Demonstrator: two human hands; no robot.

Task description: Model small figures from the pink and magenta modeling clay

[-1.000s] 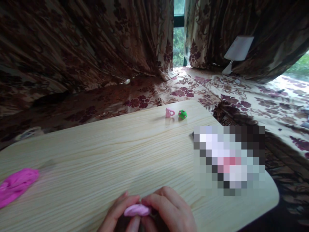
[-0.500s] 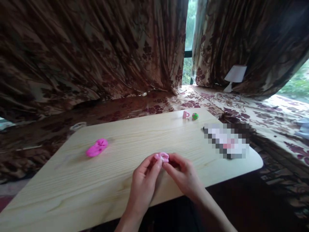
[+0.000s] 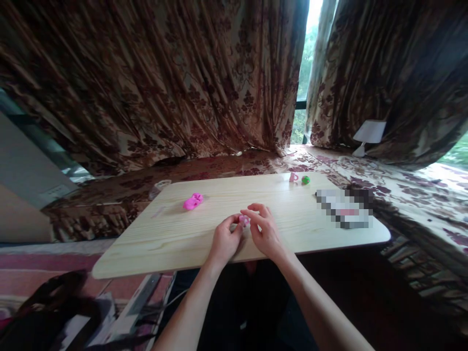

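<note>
Low over the near side of the table, my left hand [image 3: 225,240] pinches a small pale pink clay piece [image 3: 244,220] between thumb and fingers. The piece looks like a soft ring or loop, though the fingers cover part of it. Just right of it is my right hand [image 3: 263,228], its fingers apart and its fingertips close to the piece. Whether they touch it I cannot tell. Farther left lies a bright pink clay shape [image 3: 193,201], like a little slipper with holes.
A small pink cup-like piece [image 3: 293,177] and a green ball [image 3: 305,180] stand at the far edge of the pale wooden table [image 3: 146,248]. A blurred flat object [image 3: 343,209] lies at the right. A white lamp [image 3: 369,132] stands on the flowered cloth behind.
My right hand has let go of the pale pink piece and opened its fingers; my left hand still holds it. The view has shifted, showing more of the room at left.
</note>
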